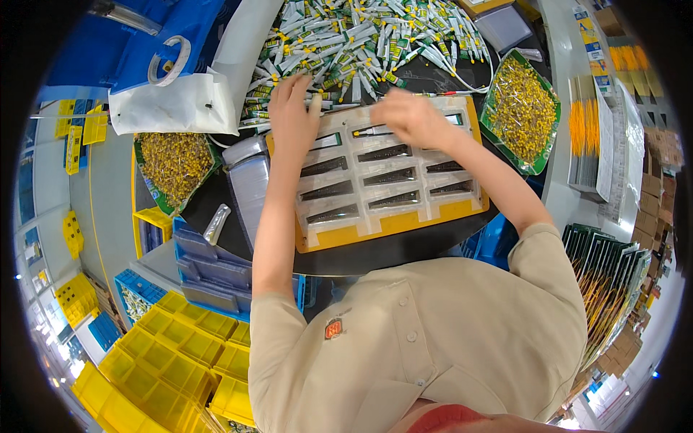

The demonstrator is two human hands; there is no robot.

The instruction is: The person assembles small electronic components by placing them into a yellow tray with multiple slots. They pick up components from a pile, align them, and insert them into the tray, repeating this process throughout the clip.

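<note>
In front of me lies a yellow-framed tray (346, 240) with rows of clear plastic pockets. Small tubes with yellow caps lie in its far row, among them a tube (369, 132) in the middle pocket; the nearer pockets show only dark bottoms. My left hand (294, 112) is at the tray's far left corner, fingers stretched over the edge of a heap of white, green and yellow tubes (361, 43), thumb apart. Over the far row, my right hand (410, 119) is closed with its fingers curled and slightly blurred; whatever they hold is hidden.
Green-lined containers of small yellow-headed pieces stand at left (173, 166) and right (521, 108). A stack of clear plastic blisters (249, 191) lies left of the tray. A tape roll (170, 61) hangs at upper left. Yellow bins (173, 346) fill the lower left.
</note>
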